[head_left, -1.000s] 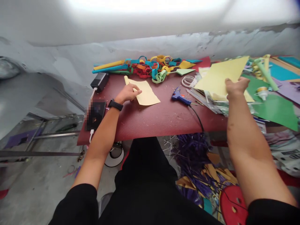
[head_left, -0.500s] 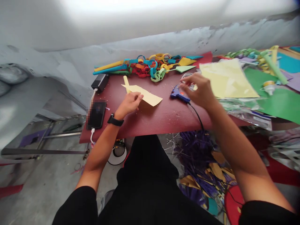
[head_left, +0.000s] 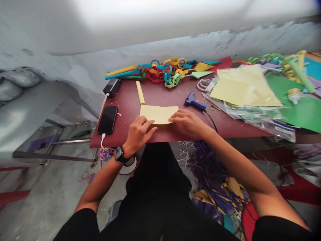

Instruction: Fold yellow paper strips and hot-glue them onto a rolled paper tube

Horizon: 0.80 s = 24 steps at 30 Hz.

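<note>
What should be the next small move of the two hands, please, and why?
Probably, the left hand and right hand should curl the near edge of the pale yellow sheet upward to begin a roll. Both hands are at that edge, the sheet is not rolled, and a rolled yellow paper tube lies just beyond it.

Got a flat black smartphone (head_left: 107, 119) lying on the dark red textured table (head_left: 122, 122), slim white cable (head_left: 103, 136) plugged in, boxy black device (head_left: 111, 87) just beyond. Multicoloured paper-ring chains (head_left: 155, 76) heaped along the back, plus shredded purple strips (head_left: 207, 164) all over the floor.
</note>
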{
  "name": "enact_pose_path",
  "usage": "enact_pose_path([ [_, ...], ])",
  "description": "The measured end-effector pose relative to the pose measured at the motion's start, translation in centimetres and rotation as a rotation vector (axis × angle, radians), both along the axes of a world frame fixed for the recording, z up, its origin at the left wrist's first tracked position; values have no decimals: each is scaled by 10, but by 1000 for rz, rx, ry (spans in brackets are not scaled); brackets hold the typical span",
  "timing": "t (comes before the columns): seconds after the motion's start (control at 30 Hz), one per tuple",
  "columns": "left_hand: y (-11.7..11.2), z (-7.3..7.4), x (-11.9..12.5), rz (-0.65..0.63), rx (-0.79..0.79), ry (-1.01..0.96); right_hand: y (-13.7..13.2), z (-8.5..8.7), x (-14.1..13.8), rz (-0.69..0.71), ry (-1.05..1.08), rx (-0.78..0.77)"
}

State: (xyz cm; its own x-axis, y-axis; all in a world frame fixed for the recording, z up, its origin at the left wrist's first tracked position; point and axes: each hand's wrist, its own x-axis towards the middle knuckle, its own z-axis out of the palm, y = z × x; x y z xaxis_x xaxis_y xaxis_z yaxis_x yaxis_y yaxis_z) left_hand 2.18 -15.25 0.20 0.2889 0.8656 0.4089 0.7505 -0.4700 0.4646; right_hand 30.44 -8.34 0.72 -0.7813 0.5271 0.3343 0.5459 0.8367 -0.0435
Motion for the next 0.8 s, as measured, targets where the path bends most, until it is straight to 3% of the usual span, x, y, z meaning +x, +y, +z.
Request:
enact_pose_path([
  [0.1, -9, -6, -19, -44, 133, 189, -5, -6, 22, 82, 15, -70],
  [0.2, -7, -12, -30, -94, 125, 250, -7, -11, 34, 115, 54, -134],
  [0.4, -2, -22, -36, -210, 71, 251, -10, -18, 38, 146, 122, -193],
  [0.63, -11, -16, -33, -267, 215, 241, -13, -21, 45, 144, 266, -318],
  [0.8, -5, -21, -27, -222, 254, 116, -15, -17, 44, 45, 358, -325],
])
